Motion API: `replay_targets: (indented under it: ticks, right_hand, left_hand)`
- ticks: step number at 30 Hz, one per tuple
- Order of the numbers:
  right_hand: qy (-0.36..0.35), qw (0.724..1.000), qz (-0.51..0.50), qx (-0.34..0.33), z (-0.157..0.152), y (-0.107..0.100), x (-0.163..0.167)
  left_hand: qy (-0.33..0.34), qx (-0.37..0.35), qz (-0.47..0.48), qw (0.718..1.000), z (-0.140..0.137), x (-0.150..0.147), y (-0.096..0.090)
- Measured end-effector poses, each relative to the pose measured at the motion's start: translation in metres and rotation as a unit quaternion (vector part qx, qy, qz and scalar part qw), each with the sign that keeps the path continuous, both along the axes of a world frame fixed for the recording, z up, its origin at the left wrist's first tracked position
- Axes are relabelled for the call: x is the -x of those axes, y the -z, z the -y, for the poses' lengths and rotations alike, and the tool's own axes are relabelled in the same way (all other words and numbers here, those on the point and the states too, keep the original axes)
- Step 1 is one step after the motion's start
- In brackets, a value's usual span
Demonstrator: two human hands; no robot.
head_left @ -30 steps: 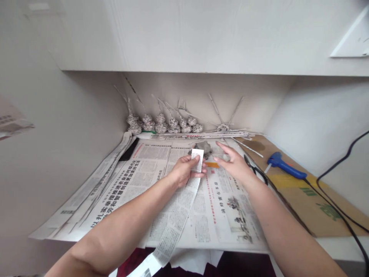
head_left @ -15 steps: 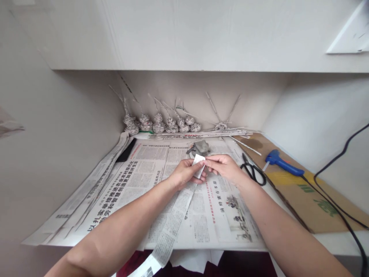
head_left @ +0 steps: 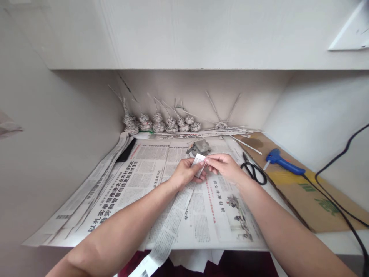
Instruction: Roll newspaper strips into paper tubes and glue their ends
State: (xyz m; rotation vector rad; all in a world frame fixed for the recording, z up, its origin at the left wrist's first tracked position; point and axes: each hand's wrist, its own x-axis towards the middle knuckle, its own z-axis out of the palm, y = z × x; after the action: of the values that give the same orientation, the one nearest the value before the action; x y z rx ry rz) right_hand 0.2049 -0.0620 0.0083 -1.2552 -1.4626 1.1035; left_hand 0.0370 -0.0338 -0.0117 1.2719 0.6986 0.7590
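Note:
A long newspaper strip point(head_left: 170, 223) runs from between my hands down over the table's front edge. My left hand point(head_left: 188, 172) is closed on its upper end, thumb on top and fingers beneath. The fingertips of my right hand point(head_left: 220, 164) pinch the right edge of that same end, close to the left thumb. Just beyond my hands sits a crumpled grey cloth point(head_left: 201, 146). Black-handled scissors point(head_left: 253, 171) lie to the right of my right hand. Printed newspaper sheets point(head_left: 144, 169) cover the tabletop beneath.
Several woven paper gourds point(head_left: 158, 124) line the back wall, beside thin rolled paper sticks point(head_left: 207, 133). On the right, a blue glue gun point(head_left: 284, 162) with a black cord lies on cardboard point(head_left: 311, 207). Stacked newspaper strips point(head_left: 86, 196) and a dark flat object point(head_left: 126, 151) lie left. A cabinet overhangs the back.
The hands keep nearly the same place and hold on the strip. Its upper end has tilted slightly at the fingertips, and the view has shifted a little.

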Motion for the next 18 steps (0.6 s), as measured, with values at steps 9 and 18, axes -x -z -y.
replay_targets:
  ticks: [9,18]
  right_hand:
    - [-0.007,0.998,-0.055,0.015,-0.0024,0.0035,0.0003]
    - [0.025,0.996,-0.077,0.028,-0.0020,0.0025,0.0048]
  left_hand:
    - [0.003,-0.012,-0.013,1.000,0.0017,0.0002,-0.0031]
    - [0.003,-0.014,-0.020,1.000,0.0021,-0.0009,-0.0032]
